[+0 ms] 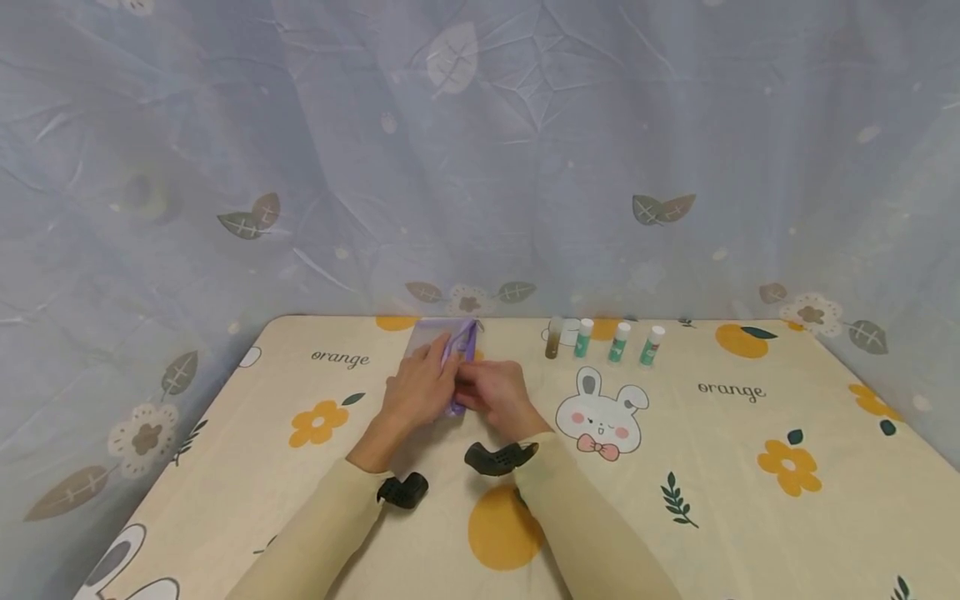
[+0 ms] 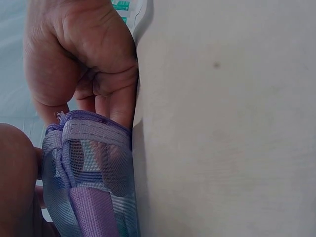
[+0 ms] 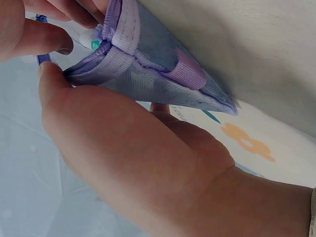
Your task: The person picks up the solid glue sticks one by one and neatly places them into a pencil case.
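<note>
A purple mesh pouch [image 1: 465, 342] with a zip-edged mouth lies at the table's back, under both hands. My left hand [image 1: 426, 385] grips it at the mouth, thumb on the rim in the right wrist view. Fingers of my right hand [image 1: 498, 387] reach inside the mouth, seen through the mesh in the left wrist view. Beside them in the right wrist view shows the white and green end of a small stick [image 3: 94, 44]; whether the fingers hold it is hidden. A lilac fabric tab [image 2: 94, 210] sits on the pouch's side.
Right of the pouch stand a brownish clear tube [image 1: 553, 340] and three small green glue sticks with white caps, the nearest being a glue stick [image 1: 582, 340]. They are in a row on the printed tablecloth [image 1: 720, 433]. A grey-blue curtain [image 1: 480, 167] hangs behind the table.
</note>
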Demonstrator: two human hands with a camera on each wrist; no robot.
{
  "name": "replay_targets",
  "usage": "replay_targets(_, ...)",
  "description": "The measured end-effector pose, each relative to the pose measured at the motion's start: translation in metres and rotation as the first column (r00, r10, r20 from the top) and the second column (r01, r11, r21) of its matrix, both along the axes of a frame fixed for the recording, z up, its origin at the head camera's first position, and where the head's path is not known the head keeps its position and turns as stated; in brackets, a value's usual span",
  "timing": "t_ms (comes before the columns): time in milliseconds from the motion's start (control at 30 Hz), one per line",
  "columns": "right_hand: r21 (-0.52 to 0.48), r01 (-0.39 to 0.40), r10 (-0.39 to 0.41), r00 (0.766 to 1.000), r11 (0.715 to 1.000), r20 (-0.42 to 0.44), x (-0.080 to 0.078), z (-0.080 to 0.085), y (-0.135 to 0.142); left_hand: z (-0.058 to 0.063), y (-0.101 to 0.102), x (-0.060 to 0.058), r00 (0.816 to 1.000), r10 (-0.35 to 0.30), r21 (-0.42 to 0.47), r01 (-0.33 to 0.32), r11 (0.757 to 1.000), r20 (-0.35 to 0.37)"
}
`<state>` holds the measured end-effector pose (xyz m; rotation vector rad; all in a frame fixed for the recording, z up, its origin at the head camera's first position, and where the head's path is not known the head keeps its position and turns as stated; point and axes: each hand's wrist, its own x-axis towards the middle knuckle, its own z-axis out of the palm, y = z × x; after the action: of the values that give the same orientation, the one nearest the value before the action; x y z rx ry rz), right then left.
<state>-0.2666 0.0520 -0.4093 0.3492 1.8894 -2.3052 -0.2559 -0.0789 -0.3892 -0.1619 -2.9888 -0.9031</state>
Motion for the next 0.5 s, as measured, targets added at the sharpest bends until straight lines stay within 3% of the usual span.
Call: replay_targets(500,-0.091,-0.009,0.008,1.0,0.996,-0.003,-0.002,0.004,0.011,-0.001,-0.001,0.001,1.0,-0.008,0.001,0.008,1.0,-0.011)
